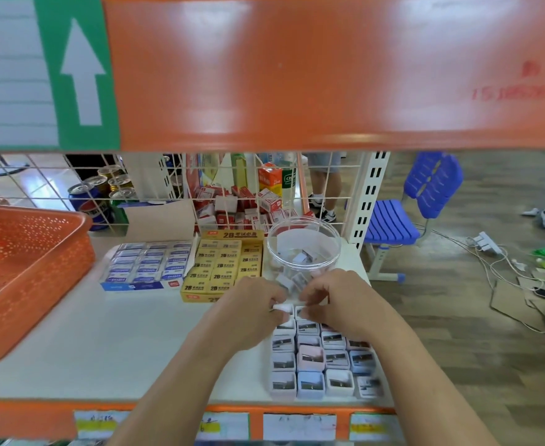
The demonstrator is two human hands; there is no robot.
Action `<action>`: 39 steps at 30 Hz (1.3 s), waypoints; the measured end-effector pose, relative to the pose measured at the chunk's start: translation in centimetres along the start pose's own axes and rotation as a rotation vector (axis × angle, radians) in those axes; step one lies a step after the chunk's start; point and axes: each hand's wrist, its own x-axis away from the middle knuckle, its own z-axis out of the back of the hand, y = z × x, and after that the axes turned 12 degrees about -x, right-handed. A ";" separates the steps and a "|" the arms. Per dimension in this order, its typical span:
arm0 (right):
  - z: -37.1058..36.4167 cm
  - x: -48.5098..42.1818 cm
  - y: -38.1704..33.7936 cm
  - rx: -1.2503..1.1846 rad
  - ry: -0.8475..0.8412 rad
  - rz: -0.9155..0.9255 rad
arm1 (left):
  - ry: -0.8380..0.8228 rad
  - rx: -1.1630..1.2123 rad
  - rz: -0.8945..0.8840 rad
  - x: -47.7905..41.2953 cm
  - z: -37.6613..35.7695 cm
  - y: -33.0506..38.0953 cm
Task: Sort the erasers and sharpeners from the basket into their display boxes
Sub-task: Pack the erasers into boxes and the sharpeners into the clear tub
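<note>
My left hand (251, 300) pinches a small white sharpener (282, 308) at the far end of the sharpener rows (322, 362). My right hand (332, 294) is curled over the same far row, its fingertips on a sharpener there. The pastel sharpeners stand in neat rows on the white shelf, front right. Behind them a clear round tub (303, 249) holds a few more small pieces. The yellow 2B eraser box (226, 265) and the blue eraser box (145, 265) sit side by side, both packed. The orange basket (23, 268) stands at the left.
An orange shelf beam (296, 75) hangs low overhead. A wire grid (200, 194) backs the shelf, with cans and red boxes behind it. To the right, off the shelf edge, are a blue chair (409, 214) and cables on the floor.
</note>
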 end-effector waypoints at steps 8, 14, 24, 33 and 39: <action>-0.4 0.8 -0.1 -0.105 0.099 0.038 | 0.038 0.184 0.034 0.0 0.0 -0.4; -0.1 0.8 -0.2 -0.457 0.310 0.097 | 0.120 0.361 0.071 -0.1 0.0 -1.2; -0.3 -1.7 -1.7 -0.454 0.661 -0.007 | 0.307 0.602 0.126 -0.6 2.3 -1.2; 0.4 -1.6 -1.0 -0.441 0.679 0.000 | 0.368 0.542 0.175 -2.9 3.4 0.1; 0.6 -0.8 -0.3 -0.453 0.572 0.072 | 0.366 0.400 0.166 -4.8 2.9 0.5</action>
